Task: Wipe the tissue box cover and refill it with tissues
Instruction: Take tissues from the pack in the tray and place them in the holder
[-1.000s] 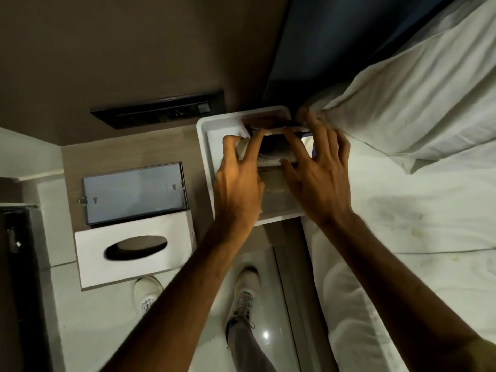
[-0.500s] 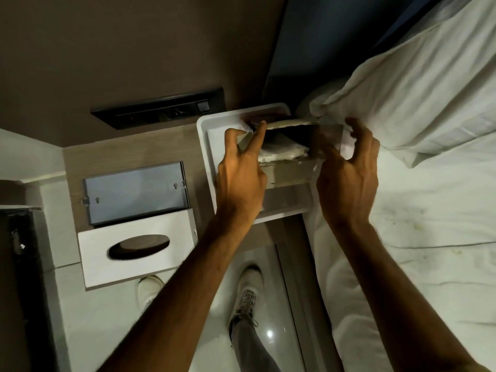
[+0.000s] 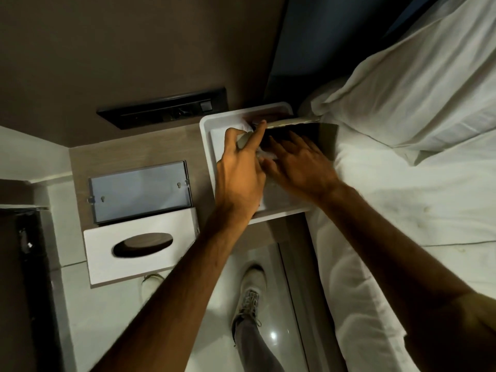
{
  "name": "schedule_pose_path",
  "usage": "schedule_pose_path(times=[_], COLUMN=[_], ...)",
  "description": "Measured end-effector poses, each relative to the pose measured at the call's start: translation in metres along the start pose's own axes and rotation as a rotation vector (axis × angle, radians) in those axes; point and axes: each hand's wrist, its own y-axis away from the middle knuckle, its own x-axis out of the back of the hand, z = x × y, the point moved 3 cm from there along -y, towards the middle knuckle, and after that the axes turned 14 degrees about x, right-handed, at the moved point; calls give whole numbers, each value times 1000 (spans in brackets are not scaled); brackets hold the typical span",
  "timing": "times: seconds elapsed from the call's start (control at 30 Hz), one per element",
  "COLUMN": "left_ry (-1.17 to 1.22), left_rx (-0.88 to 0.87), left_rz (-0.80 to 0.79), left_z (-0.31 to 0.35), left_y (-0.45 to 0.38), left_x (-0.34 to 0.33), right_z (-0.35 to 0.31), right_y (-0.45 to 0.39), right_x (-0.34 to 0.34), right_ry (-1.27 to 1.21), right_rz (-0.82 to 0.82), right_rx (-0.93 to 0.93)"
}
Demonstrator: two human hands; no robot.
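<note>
The white tissue box cover (image 3: 139,245), with a dark oval slot, lies on the bedside shelf at the lower left, and its grey bottom panel (image 3: 139,191) lies just behind it. To the right, a white tray (image 3: 208,146) holds a tissue pack (image 3: 326,136) with its dark flap folded open toward the bed. My left hand (image 3: 239,173) pinches the pack's left edge between thumb and forefinger. My right hand (image 3: 300,159) lies flat with its fingers spread, reaching under the flap onto the white tissues (image 3: 264,154). The hands hide most of the tissues.
A black socket strip (image 3: 163,111) is set in the brown wall behind the shelf. A bed with a white sheet (image 3: 402,210) and a pillow (image 3: 416,84) fills the right side, touching the tray. Below are the tiled floor and my shoes (image 3: 249,291).
My right hand let go of the flap at the right and came back left, sliding into the opened pack. My left hand kept its hold on the pack's left edge.
</note>
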Motion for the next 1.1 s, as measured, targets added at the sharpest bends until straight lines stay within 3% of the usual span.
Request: schedule_pose_path(times=[0.13, 0.37, 0.5, 0.67, 0.77, 0.87, 0.97, 1.1], left_ry=[47, 107, 103, 167, 220, 567, 1164, 1541], left_rx=[0, 51, 193, 414, 494, 819, 1198, 1275], left_rz=[37, 123, -8, -315, -272, -350, -445, -356], left_z=[-2, -16, -42, -85, -119, -153, -172, -223], left_y=[3, 26, 48, 51, 61, 73, 80, 78], left_x=[-2, -3, -24, -56, -36, -3, 27, 83], right_z=[6, -7, -16, -14, -32, -66, -114, -169], right_y=[13, 57, 86, 113, 113, 95, 64, 8], right_x=[0, 12, 22, 29, 36, 42, 49, 34], right_ry=[50, 142, 85, -92, -195, -420, -991, -1338], right_rz=[-27, 120, 181, 151, 147, 150, 185, 213], right_rx=[91, 149, 176, 27, -14, -45, -99, -149])
